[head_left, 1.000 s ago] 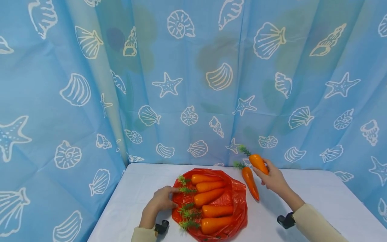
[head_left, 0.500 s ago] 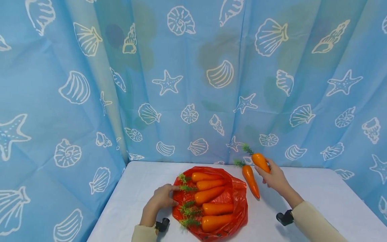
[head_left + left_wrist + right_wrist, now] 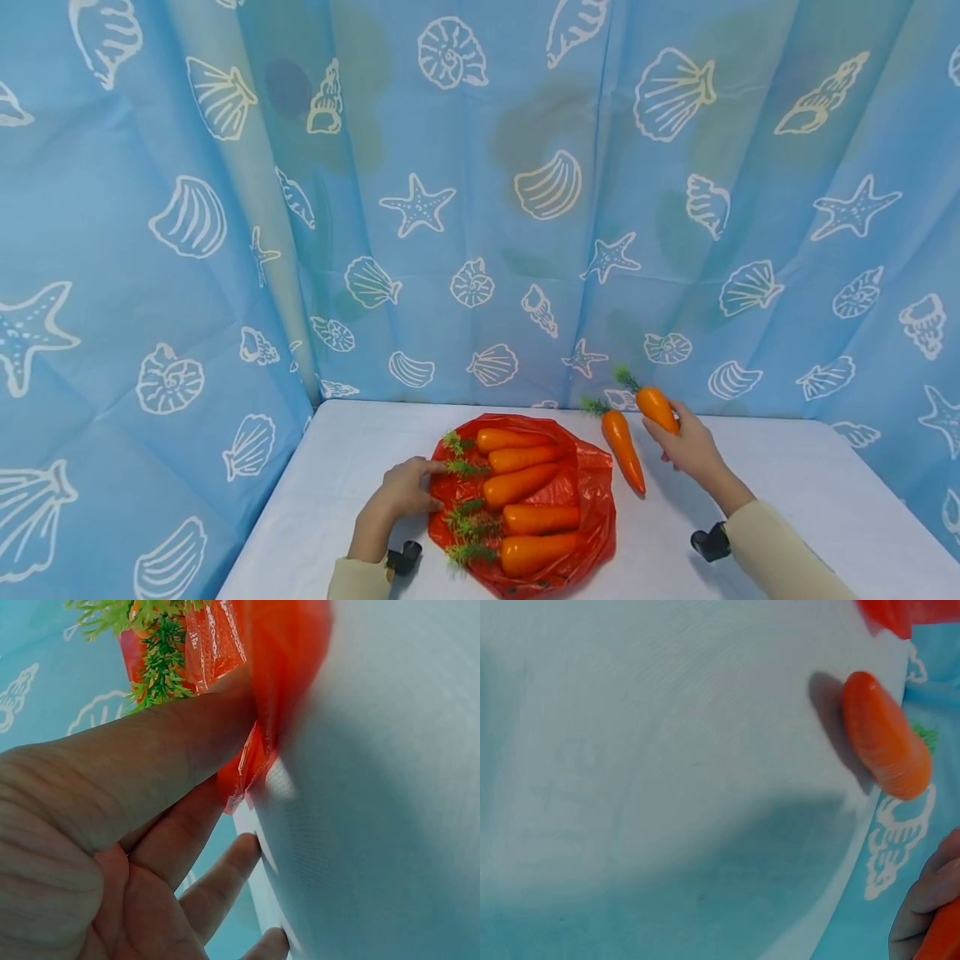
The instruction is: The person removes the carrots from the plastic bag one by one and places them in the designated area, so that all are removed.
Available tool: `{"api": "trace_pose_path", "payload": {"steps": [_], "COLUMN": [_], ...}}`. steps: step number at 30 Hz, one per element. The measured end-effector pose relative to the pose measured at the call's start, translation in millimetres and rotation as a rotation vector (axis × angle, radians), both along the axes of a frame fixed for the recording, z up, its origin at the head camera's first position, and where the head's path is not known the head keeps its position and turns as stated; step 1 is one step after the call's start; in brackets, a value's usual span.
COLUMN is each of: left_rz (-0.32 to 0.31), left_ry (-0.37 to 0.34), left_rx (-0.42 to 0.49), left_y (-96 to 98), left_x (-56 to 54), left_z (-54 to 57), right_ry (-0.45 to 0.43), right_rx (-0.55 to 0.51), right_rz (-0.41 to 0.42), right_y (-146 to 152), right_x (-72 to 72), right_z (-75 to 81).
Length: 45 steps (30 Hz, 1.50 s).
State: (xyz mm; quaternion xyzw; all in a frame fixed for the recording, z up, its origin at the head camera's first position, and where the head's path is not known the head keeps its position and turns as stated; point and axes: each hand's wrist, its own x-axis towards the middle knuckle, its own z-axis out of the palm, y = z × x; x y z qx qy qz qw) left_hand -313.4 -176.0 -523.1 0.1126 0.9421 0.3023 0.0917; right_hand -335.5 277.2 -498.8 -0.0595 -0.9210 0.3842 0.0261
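Note:
My left hand [image 3: 407, 489] pinches the left edge of a red plastic bag [image 3: 592, 492] between thumb and index finger; the left wrist view shows the bag's rim [image 3: 281, 667] there, with the other fingers touching the table. On the bag several orange carrots [image 3: 542, 518] lie side by side, their green tops toward my left hand. My right hand [image 3: 692, 446] grips another carrot [image 3: 657, 408] by its body, above the table, its green top pointing up and left. Just left of it, a loose carrot [image 3: 622, 452] lies on the table beside the bag.
A white-covered table [image 3: 345, 433] bears everything. Behind and to the left hangs a blue curtain [image 3: 465, 225] with white shell and starfish prints, close against the table's back edge. Black wrist cameras [image 3: 710, 542] sit on both wrists.
My right hand has shifted slightly to the right with its carrot, farther from the loose carrot. The left hand keeps its hold on the bag's edge.

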Motion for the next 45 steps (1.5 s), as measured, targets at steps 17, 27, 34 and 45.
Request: {"api": "trace_pose_path", "payload": {"steps": [17, 27, 34, 45], "left_rz": [-0.010, -0.011, -0.033, -0.031], "left_ry": [-0.006, -0.001, 0.030, 0.030], "left_rx": [-0.009, -0.007, -0.017, -0.022], "left_y": [-0.8, 2.0, 0.8, 0.6], "left_x": [2.0, 2.0, 1.2, 1.5], "left_z": [-1.2, 4.4, 3.7, 2.9], "right_ry": [-0.086, -0.190, -0.246, -0.238], "right_rx": [0.071, 0.096, 0.116, 0.130], "right_rz": [-0.051, -0.109, -0.123, -0.098], "right_y": [5, 8, 9, 6], "right_x": [-5.7, -8.9, -11.5, -14.6], "right_z": [-18.1, -20.7, -27.6, -29.8]}}
